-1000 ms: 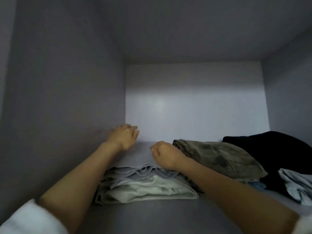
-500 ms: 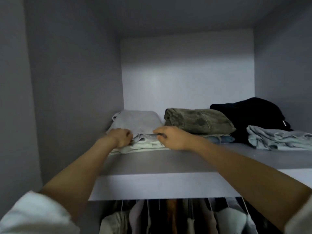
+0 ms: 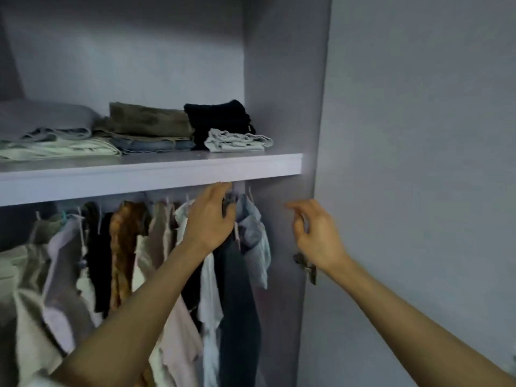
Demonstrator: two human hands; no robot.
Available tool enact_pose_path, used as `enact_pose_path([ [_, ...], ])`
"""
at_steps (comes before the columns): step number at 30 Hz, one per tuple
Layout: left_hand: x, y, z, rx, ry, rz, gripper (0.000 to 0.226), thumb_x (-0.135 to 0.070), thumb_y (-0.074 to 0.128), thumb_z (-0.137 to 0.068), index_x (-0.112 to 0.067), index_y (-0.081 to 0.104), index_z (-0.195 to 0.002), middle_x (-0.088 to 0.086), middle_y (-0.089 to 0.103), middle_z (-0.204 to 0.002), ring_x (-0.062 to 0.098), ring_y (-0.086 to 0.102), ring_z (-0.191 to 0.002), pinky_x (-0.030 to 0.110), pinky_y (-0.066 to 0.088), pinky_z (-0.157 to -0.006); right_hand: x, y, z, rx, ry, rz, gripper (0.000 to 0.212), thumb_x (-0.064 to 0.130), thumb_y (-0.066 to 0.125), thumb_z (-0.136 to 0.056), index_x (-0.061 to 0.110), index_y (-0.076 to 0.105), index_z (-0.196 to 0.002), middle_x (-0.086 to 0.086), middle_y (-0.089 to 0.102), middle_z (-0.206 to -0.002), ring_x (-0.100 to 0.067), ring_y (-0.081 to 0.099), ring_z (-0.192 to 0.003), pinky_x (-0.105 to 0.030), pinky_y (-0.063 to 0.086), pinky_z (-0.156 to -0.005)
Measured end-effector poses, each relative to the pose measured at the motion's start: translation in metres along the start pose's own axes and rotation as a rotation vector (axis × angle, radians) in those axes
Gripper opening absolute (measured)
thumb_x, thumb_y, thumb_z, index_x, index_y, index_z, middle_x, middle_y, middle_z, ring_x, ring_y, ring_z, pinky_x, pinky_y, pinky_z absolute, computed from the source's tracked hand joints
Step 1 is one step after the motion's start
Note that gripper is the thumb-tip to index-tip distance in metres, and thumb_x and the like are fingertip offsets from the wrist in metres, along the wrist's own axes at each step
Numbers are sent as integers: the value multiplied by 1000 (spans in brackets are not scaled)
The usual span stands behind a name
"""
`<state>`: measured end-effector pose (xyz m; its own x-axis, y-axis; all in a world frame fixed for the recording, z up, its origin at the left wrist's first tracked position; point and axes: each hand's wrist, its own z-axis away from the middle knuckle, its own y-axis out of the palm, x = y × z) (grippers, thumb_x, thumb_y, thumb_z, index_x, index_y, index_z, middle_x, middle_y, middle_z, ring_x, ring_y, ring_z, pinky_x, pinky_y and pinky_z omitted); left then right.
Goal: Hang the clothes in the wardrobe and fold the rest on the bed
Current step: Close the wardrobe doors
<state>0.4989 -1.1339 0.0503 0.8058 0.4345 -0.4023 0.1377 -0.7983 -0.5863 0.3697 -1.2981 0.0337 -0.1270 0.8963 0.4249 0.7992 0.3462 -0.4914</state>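
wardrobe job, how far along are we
Done, by the look of it: folded piles lie on the shelf, and a row of hanging clothes fills the space below. In hand: the left hand reaches among the rightmost hung garments under the shelf; the right hand hovers, holding nothing. Left: the bed is out of view, so unknown.

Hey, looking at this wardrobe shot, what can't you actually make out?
Head view only:
- Hanging rail: hidden behind the shelf front edge.
- What the left hand touches among the hanging clothes: covered by the hand itself.
- Leftmost folded pile: cut off by the left frame edge.
- Right hand: blurred fingertips, seemingly empty.
- Hinge: partly behind that wrist.
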Motion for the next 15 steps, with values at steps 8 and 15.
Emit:
enact_pose_path([
  [8, -186, 95, 50, 124, 257, 313, 48, -8, 55, -91, -7, 43, -138, 12, 40, -144, 28, 37, -134, 31, 25, -111, -42, -190, 120, -367, -24, 362, 37, 3, 38, -80, 1, 62, -107, -13, 58, -105, -20, 50, -97, -16, 36, -85],
  [15, -255, 98, 64, 56, 500, 281, 52, -10, 56, -91, -10, 41, -141, 12, 29, -151, 29, 32, -137, 38, 30, -107, -74, -207, 132, -174, 416, 5, 56, 14, 40, -97, 19, 17, -148, 8, 38, -144, -12, 44, -127, -20, 35, -103],
])
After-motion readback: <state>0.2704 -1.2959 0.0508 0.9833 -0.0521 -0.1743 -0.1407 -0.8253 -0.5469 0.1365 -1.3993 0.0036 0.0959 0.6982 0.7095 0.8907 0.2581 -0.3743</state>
